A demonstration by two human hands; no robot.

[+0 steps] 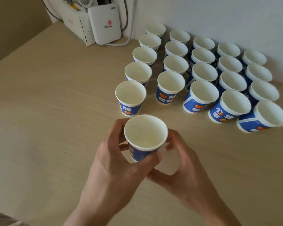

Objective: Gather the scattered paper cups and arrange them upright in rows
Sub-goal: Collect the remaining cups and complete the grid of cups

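Note:
A blue and white paper cup (145, 136) is upright just in front of the left row, held between both hands. My left hand (114, 167) wraps its left side and base. My right hand (181, 162) touches its right side with the fingertips. Beyond it, several matching cups stand upright in rows on the wooden table (47, 103); the nearest of the left row is a cup (130, 97), and another cup (170, 87) heads the row beside it.
Two white router boxes (104, 25) with cables stand at the back left against the wall. The rows reach the white wall (235, 17) at the back right. The table's left edge runs diagonally at the far left.

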